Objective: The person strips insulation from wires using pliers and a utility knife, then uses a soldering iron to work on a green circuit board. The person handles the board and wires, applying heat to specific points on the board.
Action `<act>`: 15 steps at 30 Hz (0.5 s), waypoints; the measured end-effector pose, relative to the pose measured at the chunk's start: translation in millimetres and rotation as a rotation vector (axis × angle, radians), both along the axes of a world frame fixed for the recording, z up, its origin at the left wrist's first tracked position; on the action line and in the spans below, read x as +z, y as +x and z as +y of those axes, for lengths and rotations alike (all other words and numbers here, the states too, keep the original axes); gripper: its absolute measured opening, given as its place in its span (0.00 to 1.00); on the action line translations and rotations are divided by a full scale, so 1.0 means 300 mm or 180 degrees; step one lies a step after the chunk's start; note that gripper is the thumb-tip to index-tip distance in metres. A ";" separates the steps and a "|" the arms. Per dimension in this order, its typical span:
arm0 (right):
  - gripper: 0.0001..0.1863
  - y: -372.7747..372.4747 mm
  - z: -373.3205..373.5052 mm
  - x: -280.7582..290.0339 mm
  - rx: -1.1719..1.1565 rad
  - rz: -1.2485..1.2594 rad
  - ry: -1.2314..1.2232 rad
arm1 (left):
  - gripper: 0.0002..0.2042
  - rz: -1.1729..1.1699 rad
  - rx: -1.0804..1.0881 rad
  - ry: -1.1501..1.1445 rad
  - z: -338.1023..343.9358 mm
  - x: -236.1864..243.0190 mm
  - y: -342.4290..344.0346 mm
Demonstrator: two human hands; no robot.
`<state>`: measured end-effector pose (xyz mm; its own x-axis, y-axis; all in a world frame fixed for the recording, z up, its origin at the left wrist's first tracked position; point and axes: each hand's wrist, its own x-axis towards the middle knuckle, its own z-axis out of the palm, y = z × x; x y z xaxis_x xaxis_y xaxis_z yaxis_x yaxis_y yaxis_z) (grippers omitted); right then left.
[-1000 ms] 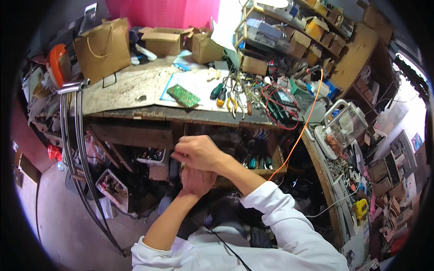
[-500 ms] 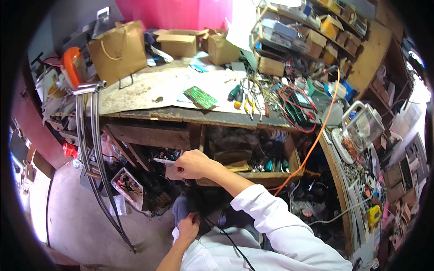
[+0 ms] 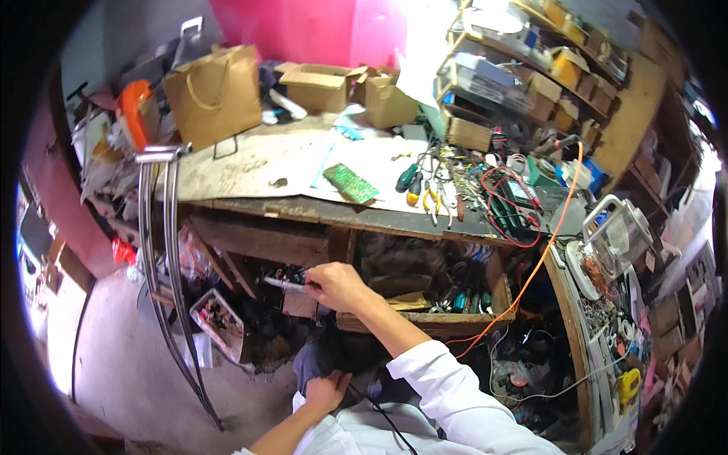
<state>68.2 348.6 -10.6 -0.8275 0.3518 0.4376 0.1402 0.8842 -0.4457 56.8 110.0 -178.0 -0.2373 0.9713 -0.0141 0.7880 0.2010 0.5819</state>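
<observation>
My right hand (image 3: 334, 285) is closed on a thin, flat, pale-grey thing (image 3: 283, 285), whose exact kind I cannot make out. It reaches across in front of the workbench, just left of an open wooden drawer (image 3: 425, 324). Several green-handled tools (image 3: 464, 302) and a yellowish packet (image 3: 408, 302) lie in that drawer. On my grey-trousered thigh rests my left hand (image 3: 326, 391), its fingers lying loosely and nothing visible in them. A green circuit board (image 3: 351, 183) lies on the bench top, with yellow-handled pliers (image 3: 431, 202) and screwdrivers (image 3: 409, 179) to its right.
Bent metal tubes (image 3: 155, 243) lean at the bench's left end, beside a bin of scraps (image 3: 220, 322). An orange cable (image 3: 550, 243) hangs over the bench edge to the right. A paper bag (image 3: 212, 98) and open cartons (image 3: 315, 85) stand behind. A black cord (image 3: 388, 422) crosses my lap.
The view has shifted a little, so the bench sits slightly lower and further right. My right hand still holds the pale thing; my left hand now lies flatter on my thigh.
</observation>
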 end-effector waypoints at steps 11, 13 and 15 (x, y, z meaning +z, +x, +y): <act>0.07 0.036 -0.017 0.027 -0.0281 -0.0040 -0.0638 | 0.15 -0.0145 -0.0106 0.0302 -0.020 -0.017 0.014; 0.07 0.027 -0.027 0.043 -0.0367 -0.0210 -0.0501 | 0.14 -0.0168 -0.0096 0.0306 -0.018 -0.012 0.005; 0.07 0.020 -0.036 0.060 -0.0451 -0.0400 -0.0289 | 0.13 -0.0176 -0.0101 0.0334 -0.017 -0.021 0.003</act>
